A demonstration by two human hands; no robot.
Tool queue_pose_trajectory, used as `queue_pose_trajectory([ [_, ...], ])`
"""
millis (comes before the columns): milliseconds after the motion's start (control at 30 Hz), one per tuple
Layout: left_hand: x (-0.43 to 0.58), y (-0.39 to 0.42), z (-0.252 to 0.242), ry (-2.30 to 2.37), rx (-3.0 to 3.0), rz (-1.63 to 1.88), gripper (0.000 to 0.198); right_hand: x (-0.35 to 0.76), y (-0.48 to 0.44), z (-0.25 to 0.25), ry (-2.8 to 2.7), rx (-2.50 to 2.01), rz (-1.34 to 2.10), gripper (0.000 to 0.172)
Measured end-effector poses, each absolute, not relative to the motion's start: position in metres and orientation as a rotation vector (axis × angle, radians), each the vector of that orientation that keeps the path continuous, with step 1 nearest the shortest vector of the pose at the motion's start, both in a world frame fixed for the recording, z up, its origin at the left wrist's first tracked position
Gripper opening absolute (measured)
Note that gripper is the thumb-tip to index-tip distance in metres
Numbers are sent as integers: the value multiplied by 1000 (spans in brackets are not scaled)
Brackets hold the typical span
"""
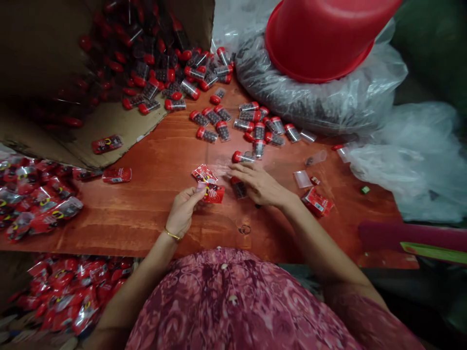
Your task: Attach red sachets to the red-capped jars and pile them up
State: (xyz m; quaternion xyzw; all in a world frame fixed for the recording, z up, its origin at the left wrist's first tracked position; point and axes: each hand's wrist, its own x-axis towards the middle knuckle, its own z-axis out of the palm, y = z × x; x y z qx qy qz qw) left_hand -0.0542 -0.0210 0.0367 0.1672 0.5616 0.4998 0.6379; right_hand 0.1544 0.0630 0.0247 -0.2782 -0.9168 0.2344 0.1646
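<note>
My left hand [185, 206], with a gold bangle at the wrist, pinches a few small red printed wrappers [212, 194] between thumb and fingers. To its right, my right hand [257, 182] reaches low over the table, fingers stretched out and slightly bent. Partly under that hand lies a clear tube [240, 188] of dark contents; the contact between them is blurred. Just beyond the fingers rests another red-capped tube [239, 156]. Several more red-capped tubes [222, 130] lie loose farther back.
A cardboard box [146, 126] at the back left spills many tubes. Wrapped tubes [40, 199] are heaped at the left, with more wrapped packs [80, 291] below the table edge. A red tub [317, 43] sits on a filled plastic bag [310, 107]. Red wrappers [316, 201] lie at right.
</note>
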Motion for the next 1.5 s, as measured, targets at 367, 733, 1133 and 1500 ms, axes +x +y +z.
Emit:
queue_pose_trajectory([
  [367, -52, -21, 30, 1193, 387, 1125, 34, 179, 47, 9, -2486, -1215, 678, 28],
  [733, -45, -22, 16, 1308, 581, 1295, 36, 127, -24, 24, -1165, -1253, 1144, 31],
  [1133, -48, -23, 14, 1507, 838, 1286, 32, 115, -31, 18, -1118, -1286, 1338, 31],
  [1500, -45, -24, 25, 1574, 922, 1336, 26, 121, -22, 25, -1162, -1254, 1504, 29],
])
